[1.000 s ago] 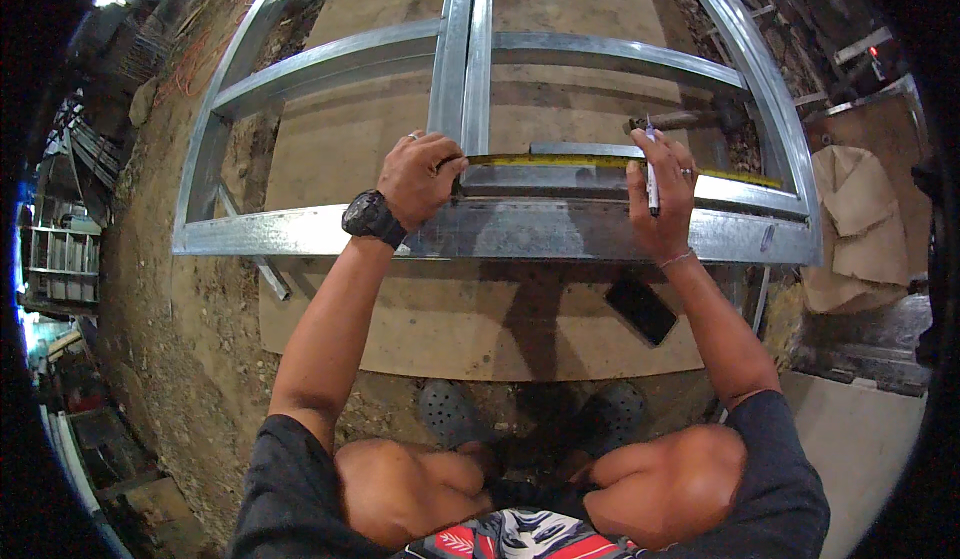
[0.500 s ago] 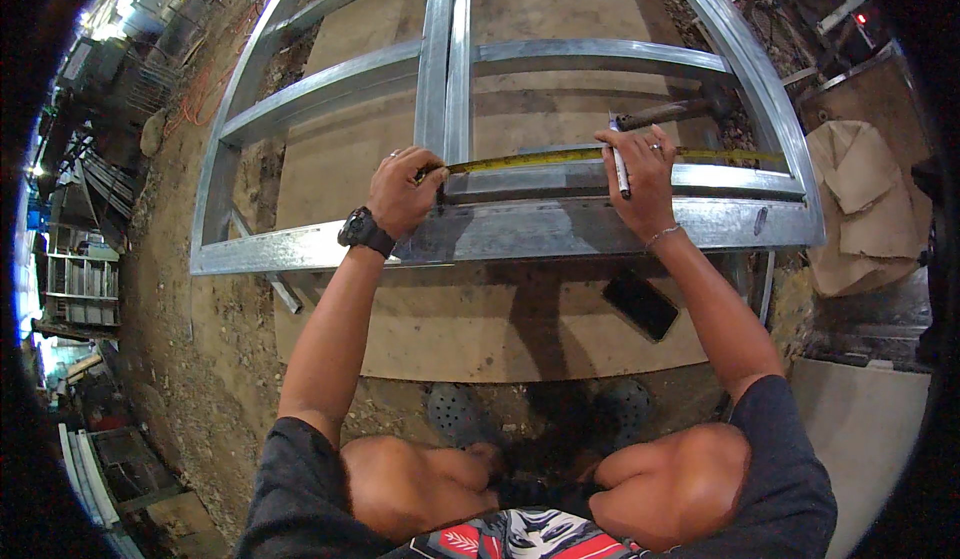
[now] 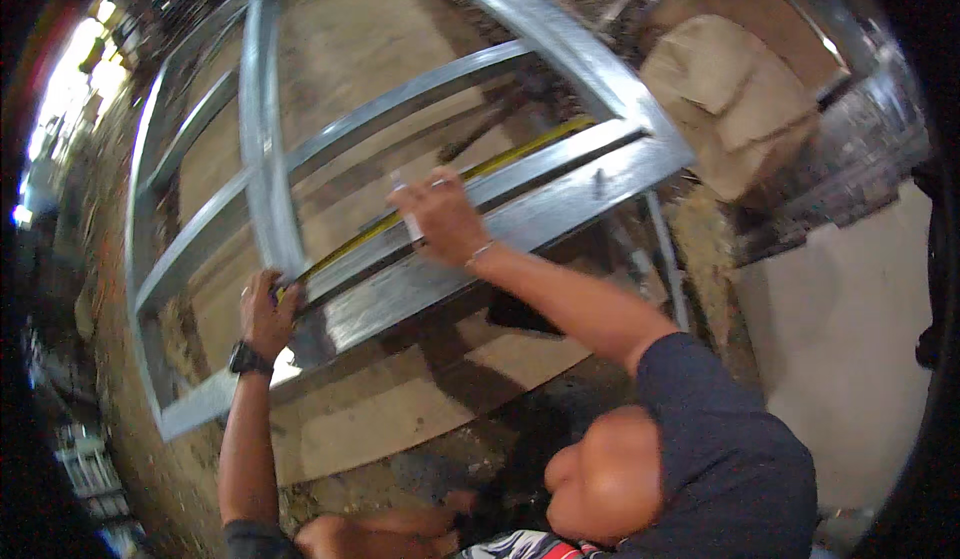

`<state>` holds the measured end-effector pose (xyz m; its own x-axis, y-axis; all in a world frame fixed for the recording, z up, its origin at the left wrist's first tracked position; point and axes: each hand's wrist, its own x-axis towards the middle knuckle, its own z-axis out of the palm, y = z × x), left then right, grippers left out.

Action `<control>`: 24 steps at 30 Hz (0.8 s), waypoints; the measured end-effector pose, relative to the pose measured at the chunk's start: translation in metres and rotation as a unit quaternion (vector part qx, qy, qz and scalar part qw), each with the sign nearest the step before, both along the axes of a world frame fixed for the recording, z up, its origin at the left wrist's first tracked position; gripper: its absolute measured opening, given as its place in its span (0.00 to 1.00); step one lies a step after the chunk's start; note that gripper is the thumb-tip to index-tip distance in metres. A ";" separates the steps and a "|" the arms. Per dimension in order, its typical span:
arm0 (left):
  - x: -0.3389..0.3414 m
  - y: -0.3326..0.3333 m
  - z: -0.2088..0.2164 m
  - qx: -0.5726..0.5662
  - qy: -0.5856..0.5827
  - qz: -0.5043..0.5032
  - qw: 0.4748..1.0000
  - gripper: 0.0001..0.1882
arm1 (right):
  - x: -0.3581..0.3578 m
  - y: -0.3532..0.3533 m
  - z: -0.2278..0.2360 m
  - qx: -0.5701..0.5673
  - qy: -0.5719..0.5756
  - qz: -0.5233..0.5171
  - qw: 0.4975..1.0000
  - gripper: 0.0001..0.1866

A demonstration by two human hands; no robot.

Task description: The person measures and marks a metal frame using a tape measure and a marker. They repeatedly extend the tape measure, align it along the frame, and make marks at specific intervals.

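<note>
Tape measure (image 3: 525, 153): yellow blade stretched along the near side of the metal frame (image 3: 540, 224), from the left hand toward the frame's right corner.
Left hand (image 3: 265, 317): grip closed on the left end of the tape measure, fingers curled round it; black wristwatch (image 3: 248, 359) on the wrist.
Right hand (image 3: 447, 221): grip closed on a white marker pen (image 3: 412, 227), by the middle of the blade; whether it touches the blade, I cannot tell.
Frame's build: silvery bars with crosspieces, above a brown board (image 3: 400, 421).
</note>
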<state>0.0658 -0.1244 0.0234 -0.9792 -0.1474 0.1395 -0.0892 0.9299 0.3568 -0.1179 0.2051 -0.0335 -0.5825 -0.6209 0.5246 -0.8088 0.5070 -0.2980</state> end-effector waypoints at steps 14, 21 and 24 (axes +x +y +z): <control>-0.018 -0.016 0.013 0.022 -0.059 -0.028 0.998 0.24 | -0.003 0.003 -0.003 -0.065 -0.095 -0.005 0.993 0.31; -0.016 -0.004 0.008 0.040 -0.026 0.012 0.999 0.20 | -0.002 0.008 0.008 -0.010 -0.016 -0.035 0.999 0.36; -0.014 0.000 0.008 0.030 -0.036 0.025 0.999 0.21 | -0.004 0.014 0.014 -0.001 -0.018 -0.010 1.000 0.34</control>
